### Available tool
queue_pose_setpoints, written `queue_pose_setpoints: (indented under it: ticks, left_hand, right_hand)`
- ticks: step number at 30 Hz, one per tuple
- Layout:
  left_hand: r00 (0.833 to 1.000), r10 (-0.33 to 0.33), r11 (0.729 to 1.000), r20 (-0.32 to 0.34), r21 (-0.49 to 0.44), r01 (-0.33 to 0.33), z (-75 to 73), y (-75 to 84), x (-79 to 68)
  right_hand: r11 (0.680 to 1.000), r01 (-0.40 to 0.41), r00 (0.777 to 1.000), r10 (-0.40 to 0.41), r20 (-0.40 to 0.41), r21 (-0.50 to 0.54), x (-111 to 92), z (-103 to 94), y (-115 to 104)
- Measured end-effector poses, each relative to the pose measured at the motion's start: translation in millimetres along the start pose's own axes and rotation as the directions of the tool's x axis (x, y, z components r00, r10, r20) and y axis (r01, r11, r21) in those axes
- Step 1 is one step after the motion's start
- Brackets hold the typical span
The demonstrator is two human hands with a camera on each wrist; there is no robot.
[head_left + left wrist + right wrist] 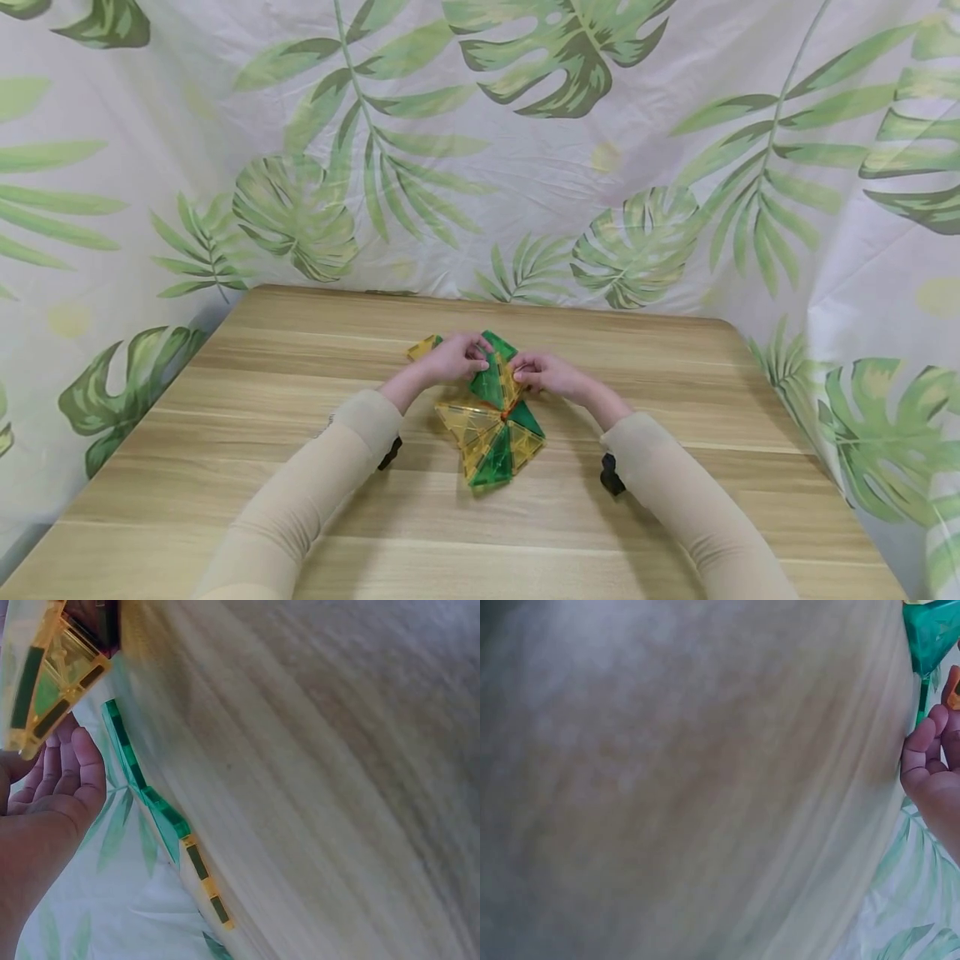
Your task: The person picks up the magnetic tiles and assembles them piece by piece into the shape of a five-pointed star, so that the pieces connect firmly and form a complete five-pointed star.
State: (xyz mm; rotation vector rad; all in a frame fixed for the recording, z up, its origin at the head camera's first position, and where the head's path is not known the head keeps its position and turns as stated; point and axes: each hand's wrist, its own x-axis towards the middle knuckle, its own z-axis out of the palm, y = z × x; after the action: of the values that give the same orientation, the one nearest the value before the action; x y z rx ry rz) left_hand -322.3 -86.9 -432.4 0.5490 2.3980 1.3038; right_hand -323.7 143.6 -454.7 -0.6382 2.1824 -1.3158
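Translucent green and yellow triangular magnetic tiles meet around one centre in the head view, fanned out on the table. My left hand pinches a raised green magnetic tile at its upper edge. From the other side, my right hand pinches the yellow magnetic tile beside it; its fingertips also show on an orange-looking tile edge in the right wrist view. Toward the front of the fan lie a yellow tile, a green tile and another yellow tile. Fingers hide parts of both held tiles.
Behind the hands, a green tile and a yellow tile lie on the wooden table. The left wrist view shows green tiles in a row with a yellow one. A leaf-patterned cloth hangs behind the table.
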Motion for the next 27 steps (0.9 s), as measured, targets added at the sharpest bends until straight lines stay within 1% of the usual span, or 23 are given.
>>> queue_pose_setpoints:
  ticks: [6, 11, 13, 15, 18, 20, 22, 24, 27]
  left_hand:
    - [1.0, -0.002, 0.999, 0.024, 0.046, 0.001, 2.9, -5.3, 0.8]
    - [0.999, -0.019, 0.998, 0.026, 0.069, 0.017, 4.7, -8.5, 0.2]
    - [0.999, -0.015, 0.997, 0.03, 0.074, 0.013, 4.1, -9.0, -0.1]
    - [0.999, -0.003, 0.995, 0.035, 0.1, -0.001, 1.4, -8.8, -1.3]
    - [0.998, 0.045, 0.987, 0.034, 0.153, -0.05, -8.2, -8.0, -4.6]
    - [0.996, 0.087, 0.979, 0.018, 0.183, -0.089, -19.0, -7.7, -7.1]
    - [0.993, 0.121, 0.972, -0.005, 0.202, -0.118, -31.5, -7.9, -10.0]
    - [0.99, 0.14, 0.966, -0.03, 0.222, -0.13, -44.6, -9.3, -12.8]
    - [0.989, 0.135, 0.957, -0.068, 0.266, -0.112, -61.4, -12.9, -17.4]
  right_hand:
    - [0.999, -0.022, 1.0, 0.022, 0.016, -0.028, 5.8, 3.2, 3.9]
    - [0.996, -0.014, 1.0, 0.015, 0.02, -0.088, 7.3, 5.0, 4.4]
    - [0.994, -0.015, 1.0, 0.017, 0.012, -0.111, 7.1, 5.2, 4.1]
    - [0.991, -0.001, 1.0, 0.001, 0.001, -0.133, 6.2, 4.8, 4.4]
    - [0.983, 0.04, 0.998, -0.047, -0.035, -0.178, 1.8, 2.4, 2.6]
    - [0.976, 0.067, 0.994, -0.082, -0.07, -0.206, -3.4, -0.3, -0.3]
    - [0.97, 0.071, 0.989, -0.098, -0.107, -0.231, -10.2, -2.9, -5.7]
    - [0.963, 0.065, 0.985, -0.105, -0.14, -0.261, -17.7, -4.7, -11.9]
    - [0.957, 0.056, 0.979, -0.109, -0.174, -0.285, -28.2, -4.4, -21.7]
